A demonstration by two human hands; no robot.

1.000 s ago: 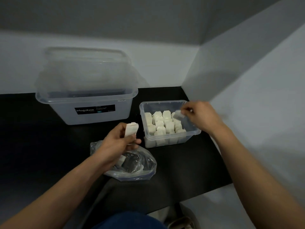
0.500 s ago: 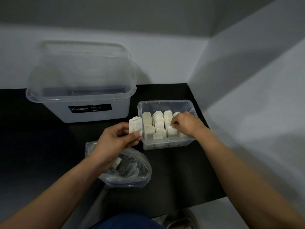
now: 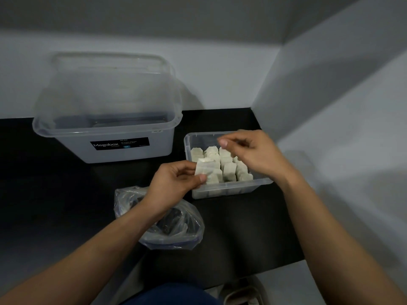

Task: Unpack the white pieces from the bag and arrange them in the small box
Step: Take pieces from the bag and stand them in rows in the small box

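A small clear box [image 3: 222, 191] stands on the black table, holding several upright white pieces [image 3: 229, 170] in rows. My left hand [image 3: 174, 186] pinches one white piece [image 3: 203, 166] at the box's left rim. My right hand [image 3: 251, 154] hovers above the rows with loosely bent fingers and nothing visible in it. A crumpled clear plastic bag [image 3: 174, 230] lies on the table below my left wrist; its contents are hard to make out.
A large translucent storage bin [image 3: 105, 137] with a Megabox label sits at the back left. White walls close the table at the back and right. The table's front edge runs near my lap.
My right hand has set its piece into the rows and lifted off, now holding nothing. My left hand has carried its white piece rightward to the box's left rim.
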